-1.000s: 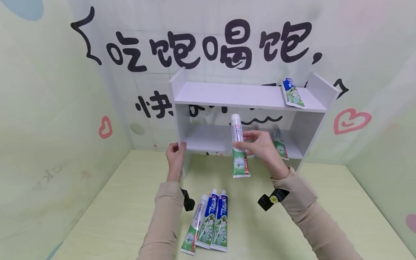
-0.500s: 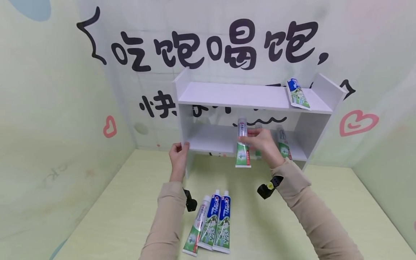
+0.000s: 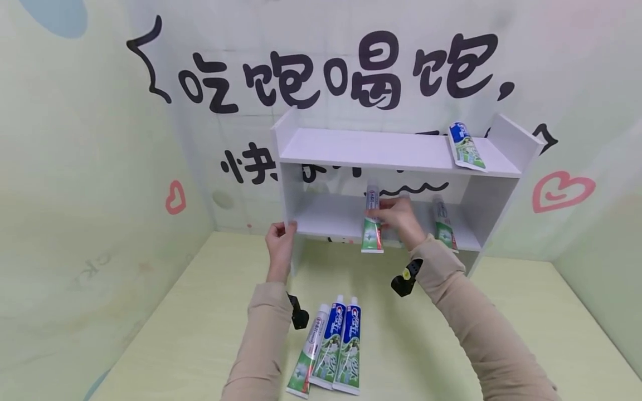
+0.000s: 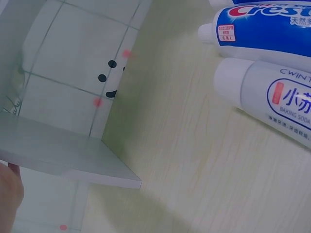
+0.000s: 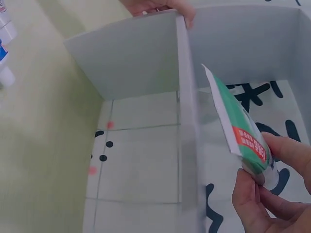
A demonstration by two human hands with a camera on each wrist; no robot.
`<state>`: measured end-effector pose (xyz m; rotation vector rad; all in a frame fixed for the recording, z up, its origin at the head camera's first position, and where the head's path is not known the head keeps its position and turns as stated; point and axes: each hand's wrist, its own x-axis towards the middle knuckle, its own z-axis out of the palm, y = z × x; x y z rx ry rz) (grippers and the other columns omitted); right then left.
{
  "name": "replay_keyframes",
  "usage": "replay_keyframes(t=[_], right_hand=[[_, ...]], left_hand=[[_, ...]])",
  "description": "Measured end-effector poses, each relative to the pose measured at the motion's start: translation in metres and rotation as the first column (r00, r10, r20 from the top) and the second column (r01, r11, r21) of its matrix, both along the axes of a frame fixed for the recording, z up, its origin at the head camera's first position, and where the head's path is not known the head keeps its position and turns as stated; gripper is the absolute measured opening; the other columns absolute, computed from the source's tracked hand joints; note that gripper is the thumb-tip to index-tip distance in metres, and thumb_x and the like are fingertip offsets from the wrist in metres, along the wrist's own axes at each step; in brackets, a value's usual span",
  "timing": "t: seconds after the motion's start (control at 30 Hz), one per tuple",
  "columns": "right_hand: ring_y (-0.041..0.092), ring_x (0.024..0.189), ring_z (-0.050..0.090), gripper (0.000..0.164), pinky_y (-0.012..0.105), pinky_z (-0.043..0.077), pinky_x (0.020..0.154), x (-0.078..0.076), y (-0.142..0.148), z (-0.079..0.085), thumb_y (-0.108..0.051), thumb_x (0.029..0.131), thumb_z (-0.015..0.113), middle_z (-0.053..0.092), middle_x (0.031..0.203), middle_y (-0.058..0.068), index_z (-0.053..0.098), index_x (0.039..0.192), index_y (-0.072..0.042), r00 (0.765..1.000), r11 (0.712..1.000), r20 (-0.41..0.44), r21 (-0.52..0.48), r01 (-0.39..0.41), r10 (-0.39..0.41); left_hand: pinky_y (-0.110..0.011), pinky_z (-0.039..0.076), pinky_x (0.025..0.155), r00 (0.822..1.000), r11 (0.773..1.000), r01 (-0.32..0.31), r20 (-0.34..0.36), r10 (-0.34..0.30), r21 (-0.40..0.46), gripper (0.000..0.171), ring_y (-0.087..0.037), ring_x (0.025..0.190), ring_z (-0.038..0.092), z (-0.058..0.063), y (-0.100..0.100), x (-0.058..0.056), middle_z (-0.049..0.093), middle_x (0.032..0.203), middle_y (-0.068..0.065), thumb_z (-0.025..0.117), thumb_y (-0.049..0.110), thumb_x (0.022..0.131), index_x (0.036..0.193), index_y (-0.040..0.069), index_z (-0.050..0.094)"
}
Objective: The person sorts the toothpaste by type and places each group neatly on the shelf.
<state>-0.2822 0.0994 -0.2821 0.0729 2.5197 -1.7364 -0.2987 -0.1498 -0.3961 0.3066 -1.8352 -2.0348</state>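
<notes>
My right hand [image 3: 401,219] pinches a white-and-green toothpaste tube [image 3: 372,236] at its middle, inside the opening of the white shelf unit [image 3: 333,216]. The tube's cap points toward the back wall and its flat end juts out past the middle board's front edge. In the right wrist view, thumb and fingers hold the tube [image 5: 243,128] from both sides, apart from the board edge. At the unit's left side panel, my left hand [image 3: 281,242] grips the front edge, with the thumb on the inner side. The left wrist view shows little of this hand [image 4: 8,194].
Another green toothpaste tube [image 3: 443,225] lies at the right of the middle board; one behind my right hand is mostly hidden. A blue Crest tube [image 3: 466,146] lies on the top board. Three tubes [image 3: 328,348] lie side by side on the table [image 3: 200,334].
My right hand has carried the toothpaste tube back and down into the opening over the middle board. My left hand keeps its grip on the side panel. The head view has shifted slightly.
</notes>
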Motion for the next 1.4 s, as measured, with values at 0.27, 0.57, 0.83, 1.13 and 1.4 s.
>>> replay_keyframes(t=[0.27, 0.57, 0.83, 1.13, 1.4], right_hand=[[0.013, 0.075, 0.06, 0.051, 0.027, 0.053, 0.072, -0.012, -0.005, -0.012, -0.016, 0.079, 0.069, 0.058, 0.118, 0.021, 0.051, 0.121, 0.005, 0.998, 1.0, 0.053, -0.008, 0.022, -0.021], [0.022, 0.088, 0.066, 0.058, 0.03, 0.053, 0.077, -0.025, -0.006, -0.013, -0.019, 0.075, 0.074, 0.062, 0.113, 0.019, 0.051, 0.121, 0.005, 0.989, 0.998, 0.137, 0.008, 0.064, -0.064], [0.022, 0.091, 0.063, 0.048, 0.028, 0.052, 0.079, -0.031, -0.006, -0.011, -0.013, 0.077, 0.071, 0.059, 0.117, 0.019, 0.052, 0.117, 0.007, 0.985, 0.996, 0.146, 0.038, 0.084, -0.089], [0.008, 0.058, 0.052, 0.045, 0.017, 0.044, 0.052, -0.028, -0.008, -0.01, -0.019, 0.077, 0.071, 0.062, 0.089, 0.012, 0.055, 0.109, 0.009, 0.996, 0.98, 0.072, 0.194, 0.037, -0.052], [0.009, 0.061, 0.05, 0.035, 0.02, 0.04, 0.058, -0.018, -0.004, -0.006, -0.029, 0.081, 0.067, 0.058, 0.074, 0.002, 0.061, 0.094, 0.003, 1.0, 0.964, -0.011, 0.266, -0.015, 0.019]], left_hand=[[-0.026, 0.039, 0.077, 1.0, 1.0, 0.009, 0.009, -0.009, 0.001, 0.023, -0.015, 0.088, 0.046, -0.002, -0.001, 0.001, 0.051, 0.095, -0.002, 0.059, 0.023, 0.086, 0.097, 0.004, 0.051], [-0.026, 0.037, 0.071, 0.998, 1.0, -0.022, -0.055, 0.021, -0.01, 0.026, -0.015, 0.083, 0.045, -0.001, 0.003, 0.004, 0.051, 0.089, -0.003, 0.061, 0.029, 0.085, 0.091, 0.005, 0.052], [-0.025, 0.038, 0.071, 1.0, 1.0, -0.015, 0.0, 0.015, -0.021, 0.02, -0.014, 0.083, 0.044, -0.002, 0.001, -0.001, 0.048, 0.089, 0.0, 0.059, 0.025, 0.087, 0.091, 0.007, 0.051], [-0.025, 0.038, 0.073, 0.999, 0.999, -0.031, 0.017, 0.032, -0.024, 0.02, -0.013, 0.084, 0.045, 0.0, 0.0, 0.004, 0.049, 0.09, 0.001, 0.059, 0.024, 0.087, 0.093, 0.006, 0.051], [-0.027, 0.039, 0.078, 1.0, 1.0, -0.004, 0.014, 0.004, -0.014, 0.021, -0.015, 0.087, 0.046, -0.001, 0.002, 0.0, 0.05, 0.093, -0.001, 0.058, 0.024, 0.087, 0.094, 0.006, 0.051]])
